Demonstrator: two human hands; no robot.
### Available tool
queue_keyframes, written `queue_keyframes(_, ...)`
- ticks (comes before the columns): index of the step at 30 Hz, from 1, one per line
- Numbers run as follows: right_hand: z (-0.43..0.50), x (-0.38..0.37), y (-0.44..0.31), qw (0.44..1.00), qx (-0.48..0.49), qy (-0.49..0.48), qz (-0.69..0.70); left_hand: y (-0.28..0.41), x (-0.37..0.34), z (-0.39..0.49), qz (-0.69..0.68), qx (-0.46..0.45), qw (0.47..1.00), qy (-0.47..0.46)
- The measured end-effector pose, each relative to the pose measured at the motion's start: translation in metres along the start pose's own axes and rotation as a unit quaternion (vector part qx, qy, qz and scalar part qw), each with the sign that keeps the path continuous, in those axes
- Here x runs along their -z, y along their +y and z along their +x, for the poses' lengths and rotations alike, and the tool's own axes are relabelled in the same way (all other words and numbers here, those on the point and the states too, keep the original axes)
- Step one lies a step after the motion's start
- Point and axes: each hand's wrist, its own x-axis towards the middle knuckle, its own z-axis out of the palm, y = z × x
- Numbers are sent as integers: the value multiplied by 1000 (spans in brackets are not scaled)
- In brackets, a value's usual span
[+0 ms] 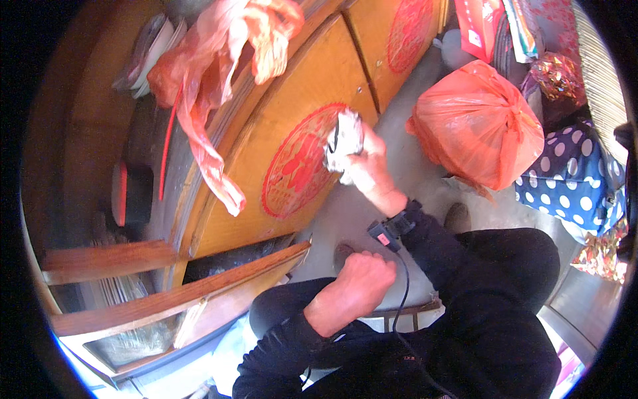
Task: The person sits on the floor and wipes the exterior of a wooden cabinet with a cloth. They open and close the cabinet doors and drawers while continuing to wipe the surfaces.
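My right hand [374, 174] is shut on a crumpled white cloth [345, 139] with dark patches. It holds the cloth in front of a yellow-brown wooden cabinet door [309, 80], over the edge of the round red decoration [294, 174]; whether cloth and door touch, I cannot tell. A small black device [391, 230] with a cable is strapped at my right wrist. Lower down, my left hand [354, 289] is curled into a fist above my lap, its back facing up. Nothing shows in it, though the palm side is hidden.
A wooden door with a glass pane [134, 344] stands open at lower left. A thin red plastic bag [209, 85] lies over the cabinet's top edge. At right are a knotted red plastic bag [478, 124] and a blue polka-dot bag [568, 174]. A stool [398, 315] shows below.
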Motion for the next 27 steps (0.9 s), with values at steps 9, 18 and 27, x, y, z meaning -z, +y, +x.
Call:
queue_keyframes(9,-24,-10,24,996,-18,-12,87,11,2,-21,-25,14,999,-34)
queue_keyframes(18,-78,0,92,975,-218,43,-14,21,-1,-49,-20,19,1000,-6)
queue_keyframes(27,-77,-93,-40,980,73,-133,-129,16,8,-86,-101,-73,992,28)
